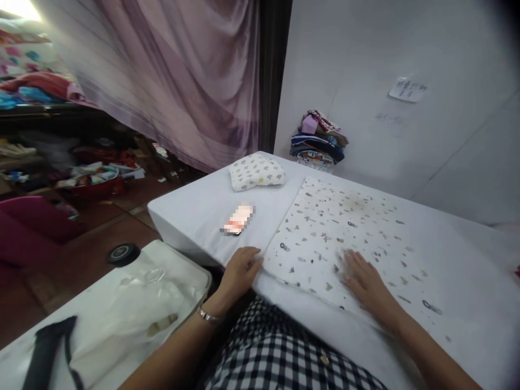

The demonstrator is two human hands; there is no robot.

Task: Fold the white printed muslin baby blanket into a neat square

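Cloth [329, 233] is spread flat on the white counter [190, 208], near corner close to the front edge. Left hand [242, 271] is at that corner, fingers bent; can't tell if it's pinching fabric or just resting. Right hand [361, 276] is palm down on the print, fingers extended, blurred, nothing visible in its grasp.

Risks, my read:
- Right hand pushing with the corner unpinned: cloth skews or wrinkles.
- Pull toward the body: near edge slips over the front, could snag on the checked garment [280, 346].
- White on white: right-hand border is hard to pick out, easy to misjudge.
- Phone [239, 218] lies beyond the left hand; a wide sweep could bump it. Bundle [257, 173] sits farther back, lower risk.
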